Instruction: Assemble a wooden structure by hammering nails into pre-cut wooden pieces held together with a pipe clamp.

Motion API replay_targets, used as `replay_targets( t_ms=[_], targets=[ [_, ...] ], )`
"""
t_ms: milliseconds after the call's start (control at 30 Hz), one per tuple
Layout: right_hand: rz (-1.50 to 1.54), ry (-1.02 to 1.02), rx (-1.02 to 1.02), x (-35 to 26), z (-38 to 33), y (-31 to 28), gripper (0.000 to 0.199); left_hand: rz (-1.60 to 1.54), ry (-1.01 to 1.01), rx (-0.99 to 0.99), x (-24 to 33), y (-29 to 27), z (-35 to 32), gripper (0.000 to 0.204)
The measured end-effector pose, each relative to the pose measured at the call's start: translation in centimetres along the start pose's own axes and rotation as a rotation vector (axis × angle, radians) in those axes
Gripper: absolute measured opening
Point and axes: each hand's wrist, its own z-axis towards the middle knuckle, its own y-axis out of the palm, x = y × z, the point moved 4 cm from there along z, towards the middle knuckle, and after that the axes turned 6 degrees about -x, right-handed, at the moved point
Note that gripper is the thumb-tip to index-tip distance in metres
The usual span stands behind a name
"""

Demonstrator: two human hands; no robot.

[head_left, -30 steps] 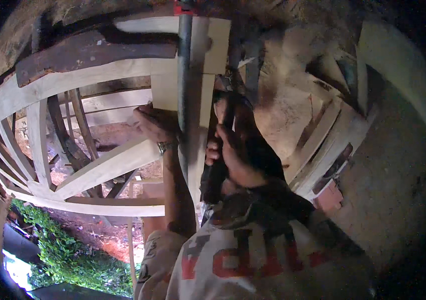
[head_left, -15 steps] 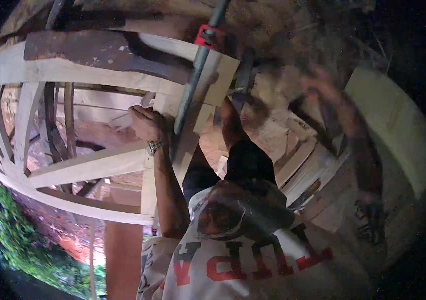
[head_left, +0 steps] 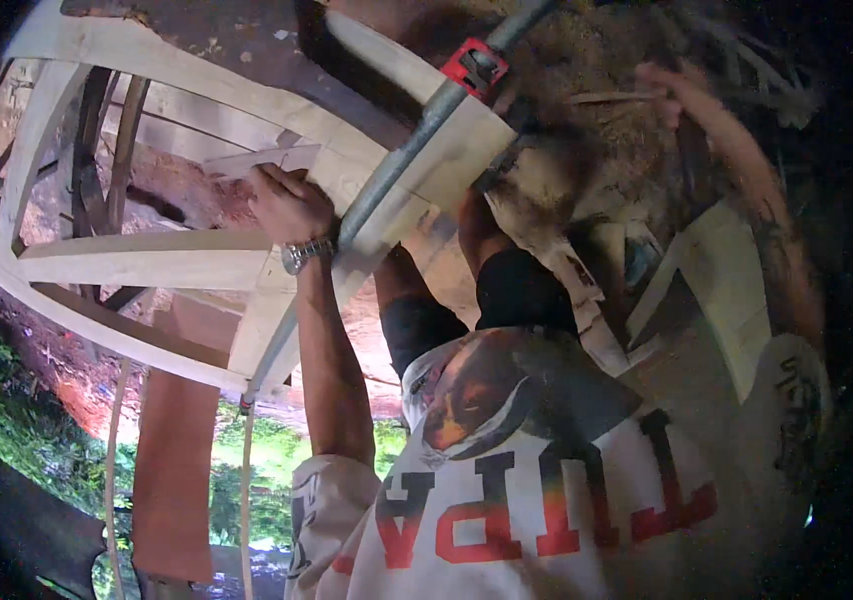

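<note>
My left hand (head_left: 292, 208), with a metal watch at the wrist, is closed beside a joint of the pale wooden frame (head_left: 147, 262). A thin, pale, pointed piece (head_left: 265, 160) shows just beyond its fingers; whether they grip it I cannot make out. Close on that hand's right, a long grey bar clamp (head_left: 397, 165) with a red jaw piece (head_left: 475, 68) runs diagonally across the frame. Out to the far right, my right hand (head_left: 682, 98) is stretched forward, fingers apart, dim and slightly blurred. A thin light stick (head_left: 607, 98) appears near its fingertips, and I see no grip on it.
A dark rough board (head_left: 237, 55) lies along the frame's far side. Pale cut boards (head_left: 717, 290) stand at the right. Below are my legs in black shorts (head_left: 527, 295) and dirt ground. A reddish-brown post (head_left: 175, 470) and green plants (head_left: 7, 370) are at the lower left.
The view has swung, and the frame and clamp now sit tilted and higher. My right hand has reached farther forward. My left hand stays at the same frame joint, still closed.
</note>
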Motion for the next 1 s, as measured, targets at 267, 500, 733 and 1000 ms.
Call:
replay_targets(
  t_ms=[267,500,733,1000],
  targets=[
    [-0.334,-0.176,-0.021,-1.7,-3.5,9.8,0.038,-0.067,0.018,0.065,-1.2,2.1,0.1,0.022],
    [0.140,-0.149,-0.222,-3.5,-5.5,9.2,0.035,-0.096,-0.003,0.110,-1.9,2.2,0.2,0.018],
    [0.300,-0.205,-0.090,-1.5,-8.1,14.4,0.029,-0.179,-0.039,0.092,-1.8,0.3,0.4,0.021],
    [0.914,-0.100,0.173,12.5,-13.6,28.3,0.016,-0.828,0.221,0.326,-6.1,-1.4,-6.6,0.023]
  ],
)
